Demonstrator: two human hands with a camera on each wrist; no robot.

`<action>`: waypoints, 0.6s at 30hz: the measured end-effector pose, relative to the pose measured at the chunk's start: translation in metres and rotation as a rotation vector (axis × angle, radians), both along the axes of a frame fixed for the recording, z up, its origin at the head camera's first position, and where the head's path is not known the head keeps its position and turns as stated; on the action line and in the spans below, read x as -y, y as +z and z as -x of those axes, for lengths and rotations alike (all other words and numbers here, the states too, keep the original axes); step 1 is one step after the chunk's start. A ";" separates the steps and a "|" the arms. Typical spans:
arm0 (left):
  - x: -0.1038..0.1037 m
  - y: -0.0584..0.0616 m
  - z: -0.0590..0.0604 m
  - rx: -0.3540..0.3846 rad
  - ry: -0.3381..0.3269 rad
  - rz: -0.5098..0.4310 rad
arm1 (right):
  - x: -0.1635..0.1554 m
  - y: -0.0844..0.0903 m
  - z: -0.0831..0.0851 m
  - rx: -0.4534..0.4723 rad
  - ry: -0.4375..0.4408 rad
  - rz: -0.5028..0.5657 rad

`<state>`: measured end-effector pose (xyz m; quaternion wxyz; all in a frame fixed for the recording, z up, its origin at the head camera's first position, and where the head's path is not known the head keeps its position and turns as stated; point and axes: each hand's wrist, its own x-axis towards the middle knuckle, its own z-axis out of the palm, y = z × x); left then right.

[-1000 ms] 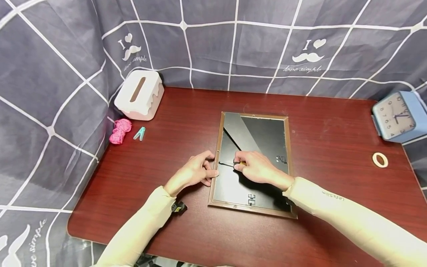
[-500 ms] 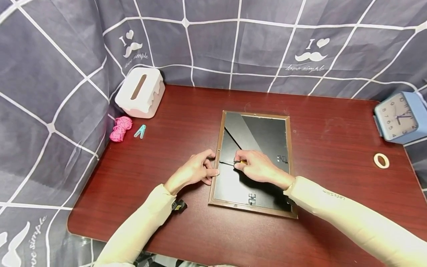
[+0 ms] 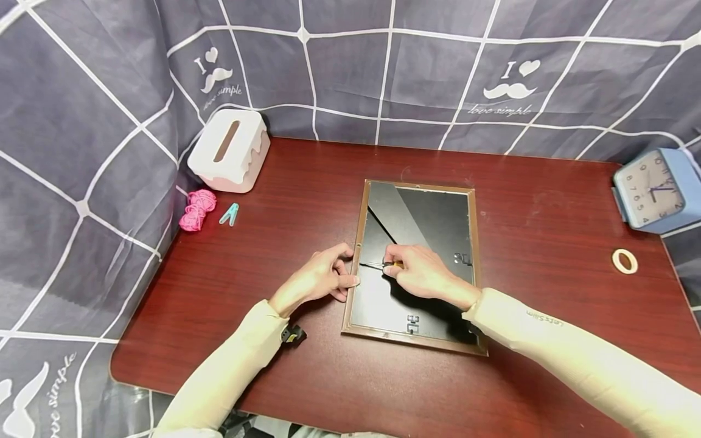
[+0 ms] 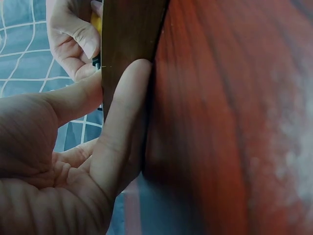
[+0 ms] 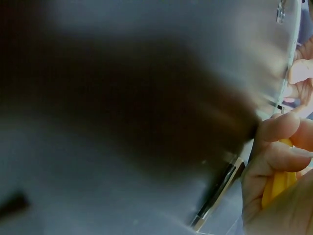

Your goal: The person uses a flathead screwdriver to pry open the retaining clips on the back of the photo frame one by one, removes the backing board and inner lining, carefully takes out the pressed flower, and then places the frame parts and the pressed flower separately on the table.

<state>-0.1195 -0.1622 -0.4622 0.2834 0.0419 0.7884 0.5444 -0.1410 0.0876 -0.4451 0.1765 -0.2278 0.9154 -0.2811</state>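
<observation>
Right now the work sits at the left edge of the picture frame (image 3: 417, 265), which lies face down near the middle of the table (image 3: 306, 389), its black backing board up. The right hand (image 3: 418, 272) pinches a small screwdriver (image 3: 383, 266) with a yellow handle, fingers curled round it, the thin shaft pointing left toward the frame's left rail. The left hand (image 3: 320, 278) steadies that rail: in the left wrist view thumb and forefinger lie straight against the brown edge, pressing rather than grasping. I judge the step to be prying a retaining tab at that rail; the next move would call for a small, controlled lever of the tip while the left hand keeps the frame from sliding. By count: one frame, one screwdriver, two metal hangers on the backing, one tissue box (image 3: 229, 150) far left, one pink yarn bundle (image 3: 196, 210), one green clip (image 3: 230, 214), one blue clock (image 3: 654, 190) far right, one tape roll (image 3: 624, 261).
</observation>
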 end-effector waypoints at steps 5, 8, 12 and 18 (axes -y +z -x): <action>0.001 0.001 0.000 0.003 0.001 0.007 | 0.002 0.000 0.001 -0.005 -0.003 -0.015; 0.002 0.001 0.000 -0.005 -0.003 0.014 | 0.003 0.001 0.001 -0.007 -0.002 -0.021; 0.002 0.000 0.000 -0.017 0.000 0.033 | 0.004 0.003 0.001 -0.017 0.001 -0.019; -0.001 -0.001 0.000 -0.009 0.002 0.044 | 0.002 0.004 -0.003 -0.030 0.004 -0.015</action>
